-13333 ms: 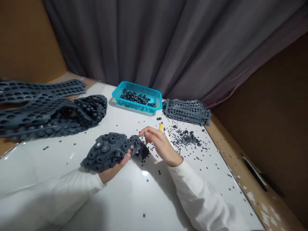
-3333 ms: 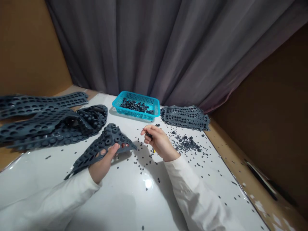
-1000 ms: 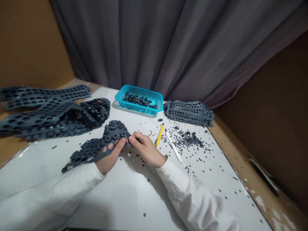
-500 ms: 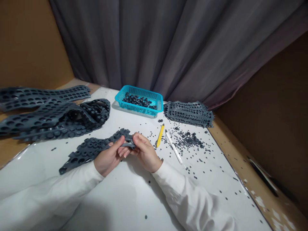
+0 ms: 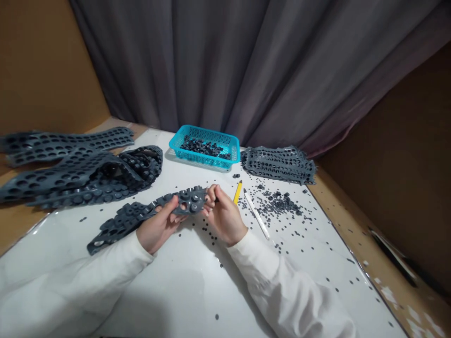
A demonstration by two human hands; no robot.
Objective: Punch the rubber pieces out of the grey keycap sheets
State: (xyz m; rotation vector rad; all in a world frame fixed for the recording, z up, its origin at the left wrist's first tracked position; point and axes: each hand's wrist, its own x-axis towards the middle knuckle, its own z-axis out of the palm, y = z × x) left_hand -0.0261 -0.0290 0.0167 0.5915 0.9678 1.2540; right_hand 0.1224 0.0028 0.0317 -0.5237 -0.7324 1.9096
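Rubber sheets (image 5: pixel 66 173): cut off at left edge. Basket (image 5: pixel 230 149) contents and scattered bits (image 5: pixel 278 204): too small to identify.

A small workshop booth: a white counter (image 5: pixel 183 281) walled by cardboard and a grey curtain (image 5: pixel 229 70), with perforated rubber sheets (image 5: pixel 70 173) left of the fingers and a basket of punched parts (image 5: pixel 204 145) beyond them.

Glossy white table (image 5: pixel 183 291), teal basket (image 5: pixel 205 146), perforated rubber sheets (image 5: pixel 81 171), perhaps a pencil (image 5: pixel 237 192)
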